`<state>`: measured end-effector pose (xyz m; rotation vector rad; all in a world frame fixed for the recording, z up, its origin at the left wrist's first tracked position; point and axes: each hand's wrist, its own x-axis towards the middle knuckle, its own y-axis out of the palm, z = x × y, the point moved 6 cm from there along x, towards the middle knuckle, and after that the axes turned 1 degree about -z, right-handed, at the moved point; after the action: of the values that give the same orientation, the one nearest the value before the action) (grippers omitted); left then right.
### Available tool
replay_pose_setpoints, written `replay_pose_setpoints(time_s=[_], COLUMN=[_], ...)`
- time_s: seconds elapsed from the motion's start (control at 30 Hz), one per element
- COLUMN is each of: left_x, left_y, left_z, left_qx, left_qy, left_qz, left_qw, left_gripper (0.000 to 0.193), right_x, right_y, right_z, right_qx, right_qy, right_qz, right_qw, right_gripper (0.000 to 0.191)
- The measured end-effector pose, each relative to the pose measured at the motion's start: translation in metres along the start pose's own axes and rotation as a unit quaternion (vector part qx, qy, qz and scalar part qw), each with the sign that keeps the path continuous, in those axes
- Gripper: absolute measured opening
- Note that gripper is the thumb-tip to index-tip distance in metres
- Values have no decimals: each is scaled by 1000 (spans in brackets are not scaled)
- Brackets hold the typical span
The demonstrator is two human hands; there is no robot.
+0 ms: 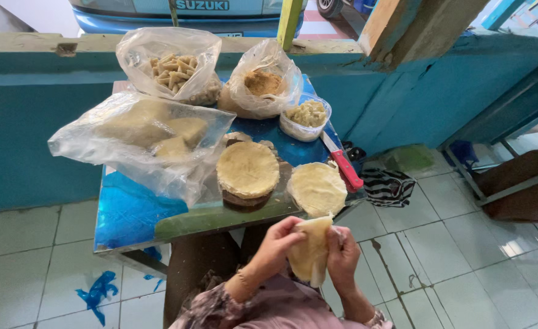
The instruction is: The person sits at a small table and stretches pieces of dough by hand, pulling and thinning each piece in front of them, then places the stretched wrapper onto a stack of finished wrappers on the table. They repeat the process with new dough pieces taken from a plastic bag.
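My left hand [273, 247] and my right hand [344, 254] both grip a pale yellow folded dough wrapper [310, 250] close to my lap, just below the table's front edge. A flat round wrapper [318, 187] lies on the blue table [129, 213] right above my hands. Left of it, a stack of round wrappers [247, 170] sits on a dark round board.
A large clear bag of dough pieces [144, 137] fills the table's left. Behind stand a bag of cut sticks [171, 64], a bag of brown filling [260, 85] and a small tub of pale pieces [305, 119]. A red-handled knife [344, 163] lies along the right edge. Striped cloth [388, 186] lies on the tiled floor.
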<state>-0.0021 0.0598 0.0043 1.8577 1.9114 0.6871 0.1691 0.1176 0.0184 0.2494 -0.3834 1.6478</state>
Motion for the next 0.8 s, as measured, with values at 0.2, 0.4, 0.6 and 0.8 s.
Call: replay_pose_setpoints(time_s=[0.2, 0.4, 0.6, 0.8], left_x=[-37, -55, -61, -73], left_y=[-8, -26, -19, -4], left_z=[-70, -90, -92, -110], left_qx=[148, 74, 42, 242], left_qy=[71, 119, 90, 165], left_qz=[-98, -158, -161, -188], left_qw=[982, 977, 982, 937], left_gripper=[28, 16, 22, 19], right_x=[5, 16, 15, 17], right_y=[66, 77, 99, 102], right_z=[57, 49, 59, 68], right_qx=[-87, 17, 212, 50], right_qy=[-108, 6, 56, -89], right_qz=[130, 136, 309, 259], right_qw=[982, 991, 925, 961], right_gripper=[15, 16, 29, 27])
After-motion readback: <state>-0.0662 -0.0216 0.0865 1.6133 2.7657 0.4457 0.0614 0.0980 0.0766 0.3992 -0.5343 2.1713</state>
